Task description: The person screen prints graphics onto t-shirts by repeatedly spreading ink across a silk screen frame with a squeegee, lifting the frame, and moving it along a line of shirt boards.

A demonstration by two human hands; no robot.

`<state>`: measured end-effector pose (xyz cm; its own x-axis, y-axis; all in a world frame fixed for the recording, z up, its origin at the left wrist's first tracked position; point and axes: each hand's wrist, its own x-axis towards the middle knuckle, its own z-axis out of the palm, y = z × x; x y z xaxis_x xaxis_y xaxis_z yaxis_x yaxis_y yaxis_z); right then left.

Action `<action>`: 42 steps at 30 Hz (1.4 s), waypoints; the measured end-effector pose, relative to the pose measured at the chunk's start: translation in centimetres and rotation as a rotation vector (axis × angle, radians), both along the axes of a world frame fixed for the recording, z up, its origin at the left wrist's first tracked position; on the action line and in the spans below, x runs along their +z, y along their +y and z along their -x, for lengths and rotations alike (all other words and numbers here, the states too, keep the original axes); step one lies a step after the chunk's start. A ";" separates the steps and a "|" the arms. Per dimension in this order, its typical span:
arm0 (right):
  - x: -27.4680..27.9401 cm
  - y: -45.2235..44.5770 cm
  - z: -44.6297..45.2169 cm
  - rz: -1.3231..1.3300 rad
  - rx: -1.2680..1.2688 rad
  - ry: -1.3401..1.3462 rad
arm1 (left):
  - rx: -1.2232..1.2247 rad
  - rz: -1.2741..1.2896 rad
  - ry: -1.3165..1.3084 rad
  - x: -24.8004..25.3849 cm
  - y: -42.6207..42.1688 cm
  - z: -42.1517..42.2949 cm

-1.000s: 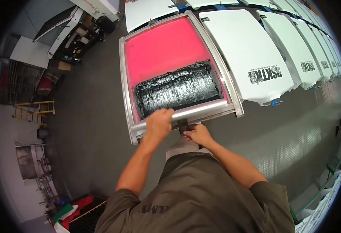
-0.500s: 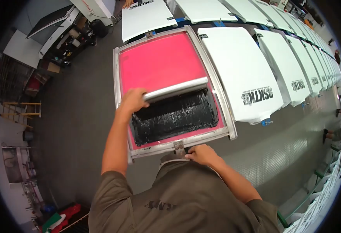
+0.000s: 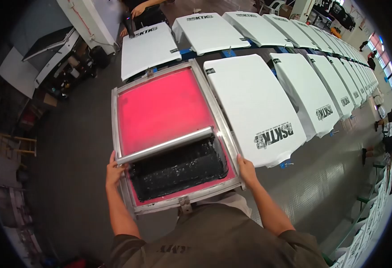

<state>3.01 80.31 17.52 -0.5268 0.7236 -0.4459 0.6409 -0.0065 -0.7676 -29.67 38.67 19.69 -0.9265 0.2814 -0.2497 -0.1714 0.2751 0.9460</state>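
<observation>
A metal-framed screen (image 3: 162, 105) with a pink mesh lies in front of me, black ink (image 3: 178, 172) spread over its near part. Across the mesh rests a squeegee with a silver bar (image 3: 169, 145), at the far edge of the ink. My left hand (image 3: 114, 170) is closed round the frame's left side, beside the bar's left end. On the right side of the frame, my right hand (image 3: 246, 170) grips the edge, its fingers partly hidden underneath. To the right lies a white shirt (image 3: 254, 107) with black lettering.
Two rows of white shirts on boards (image 3: 301, 91) run off to the right. Another person's arm (image 3: 144, 6) shows beyond the far-left board (image 3: 149, 49). A yellow ladder (image 3: 15, 145) and a dark bin (image 3: 99, 56) stand at the left.
My left hand has left the squeegee bar for the frame's left side. My right hand has moved from the near clamp to the right side. The view has shifted, showing more boards and a person.
</observation>
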 end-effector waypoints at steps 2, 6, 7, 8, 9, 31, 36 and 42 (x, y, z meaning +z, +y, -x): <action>2.7 1.2 -0.5 0.048 -0.029 0.001 | -0.017 0.005 0.127 1.7 0.8 -0.6; 4.0 5.6 -5.2 0.101 -0.078 0.084 | -0.004 -0.027 0.157 4.7 6.2 -3.3; 3.6 7.8 -6.7 0.108 -0.079 0.142 | 0.013 -0.061 0.044 5.8 9.0 -4.8; 3.1 10.4 -8.5 0.056 -0.078 0.154 | 0.016 -0.040 0.065 6.5 12.9 -6.6; 3.0 13.3 -10.1 0.015 -0.102 0.149 | 0.020 -0.021 0.087 7.1 16.1 -8.1; -0.1 41.8 -16.3 -0.077 -0.083 0.000 | -0.048 -0.101 0.002 -1.1 42.7 -14.8; 0.1 41.0 -16.4 -0.329 -0.039 0.032 | 0.064 -0.161 0.001 -0.2 43.5 -16.5; 3.6 34.9 -19.4 0.337 0.459 -0.055 | 0.054 0.026 0.100 -1.5 43.6 -16.3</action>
